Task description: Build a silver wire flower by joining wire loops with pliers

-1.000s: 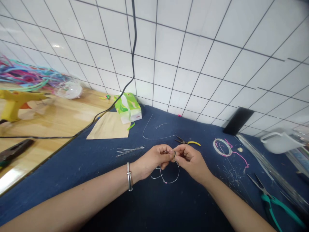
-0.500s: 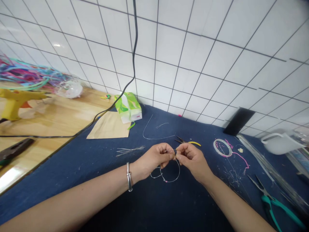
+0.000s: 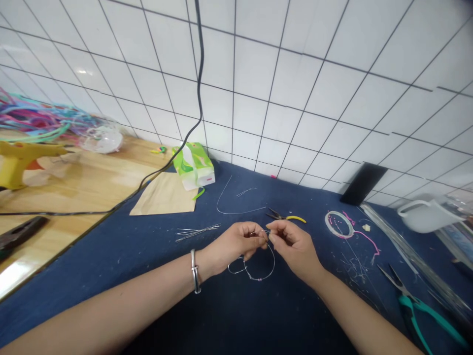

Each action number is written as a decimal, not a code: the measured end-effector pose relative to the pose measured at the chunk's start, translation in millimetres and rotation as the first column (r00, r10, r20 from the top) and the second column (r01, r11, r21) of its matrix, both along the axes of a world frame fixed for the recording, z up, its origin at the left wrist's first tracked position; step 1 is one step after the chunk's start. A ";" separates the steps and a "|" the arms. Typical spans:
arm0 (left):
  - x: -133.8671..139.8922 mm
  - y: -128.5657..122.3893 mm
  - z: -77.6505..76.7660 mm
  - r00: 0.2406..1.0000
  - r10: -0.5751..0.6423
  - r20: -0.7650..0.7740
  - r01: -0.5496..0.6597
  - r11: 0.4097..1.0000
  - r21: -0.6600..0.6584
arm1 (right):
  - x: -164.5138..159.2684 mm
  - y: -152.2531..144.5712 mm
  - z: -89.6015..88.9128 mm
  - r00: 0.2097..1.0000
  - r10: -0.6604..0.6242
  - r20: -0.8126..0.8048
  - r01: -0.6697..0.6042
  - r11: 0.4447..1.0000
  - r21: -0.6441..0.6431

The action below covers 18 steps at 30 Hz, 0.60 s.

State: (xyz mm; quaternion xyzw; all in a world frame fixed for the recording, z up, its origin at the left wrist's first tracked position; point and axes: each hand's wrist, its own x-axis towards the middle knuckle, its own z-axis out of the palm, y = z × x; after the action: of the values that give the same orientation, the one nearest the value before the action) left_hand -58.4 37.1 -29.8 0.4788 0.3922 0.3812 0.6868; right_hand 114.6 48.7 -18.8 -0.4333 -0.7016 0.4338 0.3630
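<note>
Beaded wire (image 3: 259, 279): one looped piece, sitting on our side of the yellow-handled pliers (image 3: 295, 218). We are pinching it in both the left hand (image 3: 240, 242) and the right hand (image 3: 296, 250), each grip narrow and holding wire. The loops are extending from the grips away from the pliers, their long axis running left to right; the left hand is lying nearer their bulk.
</note>
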 end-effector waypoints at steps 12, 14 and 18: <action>0.7 0.0 3.4 0.998 -0.039 -0.050 0.037 0.998 -0.043 | -0.5 3.0 3.6 0.992 0.000 -0.126 -0.016 0.991 -0.131; 1.1 -0.8 3.6 0.998 -0.024 -0.062 0.023 1.000 -0.018 | -0.1 3.0 2.8 0.990 0.012 -0.139 -0.031 0.990 -0.135; 0.3 -1.4 2.9 0.992 -0.033 -0.124 0.037 0.999 0.034 | -0.2 3.3 2.2 0.991 0.042 -0.125 -0.062 0.985 -0.159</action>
State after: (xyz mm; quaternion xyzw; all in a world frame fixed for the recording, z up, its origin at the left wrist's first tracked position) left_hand -58.0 35.6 -26.9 0.5207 0.4183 0.3459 0.6589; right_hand 114.4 52.0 -16.7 -0.4157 -0.6518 0.5243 0.3571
